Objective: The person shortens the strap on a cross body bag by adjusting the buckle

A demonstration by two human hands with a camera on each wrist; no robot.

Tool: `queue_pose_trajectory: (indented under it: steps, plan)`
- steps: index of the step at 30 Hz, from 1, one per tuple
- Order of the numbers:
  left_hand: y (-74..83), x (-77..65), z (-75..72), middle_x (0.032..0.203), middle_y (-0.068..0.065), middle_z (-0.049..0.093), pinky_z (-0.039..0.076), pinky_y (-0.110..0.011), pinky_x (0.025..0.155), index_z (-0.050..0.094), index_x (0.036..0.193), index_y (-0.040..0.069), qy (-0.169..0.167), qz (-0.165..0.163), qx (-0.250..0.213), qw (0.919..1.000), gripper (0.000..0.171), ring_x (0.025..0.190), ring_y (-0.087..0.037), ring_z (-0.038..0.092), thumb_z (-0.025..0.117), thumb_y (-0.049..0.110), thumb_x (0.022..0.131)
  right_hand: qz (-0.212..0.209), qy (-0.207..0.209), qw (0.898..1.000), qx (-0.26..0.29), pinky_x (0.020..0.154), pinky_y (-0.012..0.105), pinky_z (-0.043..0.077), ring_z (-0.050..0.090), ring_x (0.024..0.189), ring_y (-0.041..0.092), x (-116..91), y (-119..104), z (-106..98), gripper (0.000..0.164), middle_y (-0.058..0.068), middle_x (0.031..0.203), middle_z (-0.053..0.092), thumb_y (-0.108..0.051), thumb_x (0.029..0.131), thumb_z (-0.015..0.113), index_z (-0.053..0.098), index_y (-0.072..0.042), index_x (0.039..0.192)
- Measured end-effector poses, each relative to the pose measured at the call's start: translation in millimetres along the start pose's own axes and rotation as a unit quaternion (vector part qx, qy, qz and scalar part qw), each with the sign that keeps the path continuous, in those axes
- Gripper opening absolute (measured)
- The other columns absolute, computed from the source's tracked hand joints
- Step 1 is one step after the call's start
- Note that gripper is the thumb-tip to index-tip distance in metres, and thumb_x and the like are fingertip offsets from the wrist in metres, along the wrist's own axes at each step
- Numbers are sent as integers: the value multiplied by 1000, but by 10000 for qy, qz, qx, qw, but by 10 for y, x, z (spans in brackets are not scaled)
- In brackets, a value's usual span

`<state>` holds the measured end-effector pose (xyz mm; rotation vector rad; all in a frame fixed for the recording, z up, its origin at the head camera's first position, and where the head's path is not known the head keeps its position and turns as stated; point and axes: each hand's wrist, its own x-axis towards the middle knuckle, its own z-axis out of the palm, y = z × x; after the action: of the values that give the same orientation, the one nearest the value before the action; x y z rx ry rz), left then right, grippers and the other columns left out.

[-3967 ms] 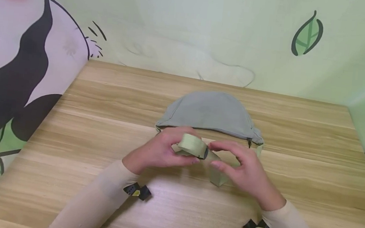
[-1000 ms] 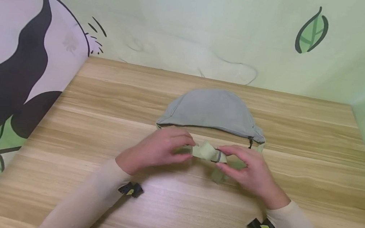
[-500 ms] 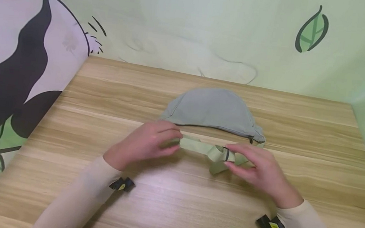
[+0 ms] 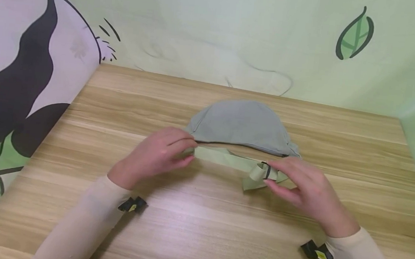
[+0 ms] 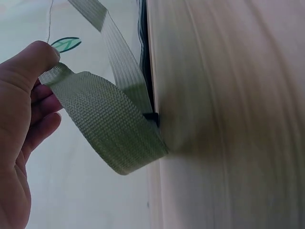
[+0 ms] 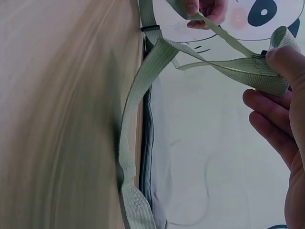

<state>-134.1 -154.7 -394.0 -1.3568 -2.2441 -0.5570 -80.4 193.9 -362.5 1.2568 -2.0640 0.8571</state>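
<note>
A grey waist bag (image 4: 243, 122) lies on the table with its curved side away from me and its zip edge towards me. Its pale green webbing strap (image 4: 223, 159) stretches between my hands in front of the zip. My left hand (image 4: 157, 154) pinches the strap between thumb and fingers; in the left wrist view a broad curve of webbing (image 5: 109, 124) hangs from the thumb. My right hand (image 4: 310, 188) pinches the strap right beside a black slider buckle (image 4: 267, 171). A small loop of webbing (image 4: 256, 173) stands out on the slider's left.
The bag rests on a wood-grain table (image 4: 191, 235). Behind it rises a pale green wall (image 4: 215, 35) with a painted leaf, and a panda drawing (image 4: 32, 60) covers the left side. A second black slider (image 6: 151, 28) sits on the strap near the bag.
My hands have drawn apart, left hand leftward and right hand rightward with the slider. The strap has lengthened between them, and the large loop seen at first is now a small one.
</note>
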Motion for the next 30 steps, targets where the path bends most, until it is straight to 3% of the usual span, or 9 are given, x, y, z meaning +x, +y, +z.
queue_pose_trajectory:
  steps: [17,30]
  plan:
    - [-152,-117,-98,100,-6,69,53,-30,87,69,101,4,84,-144,23,9999,24,92,-19,64,73,14,79,-32,-72,9994,-341,79,21,53,66,76,19,-38,73,-73,35,5,90,70,-29,93,60,68,3,103]
    - [-240,-197,-120,98,-5,69,53,-29,86,70,97,4,92,-377,-91,9992,21,92,-19,64,74,12,78,267,-65,9989,-382,81,17,52,67,76,19,-137,163,-88,36,4,90,71,-32,91,61,69,2,102]
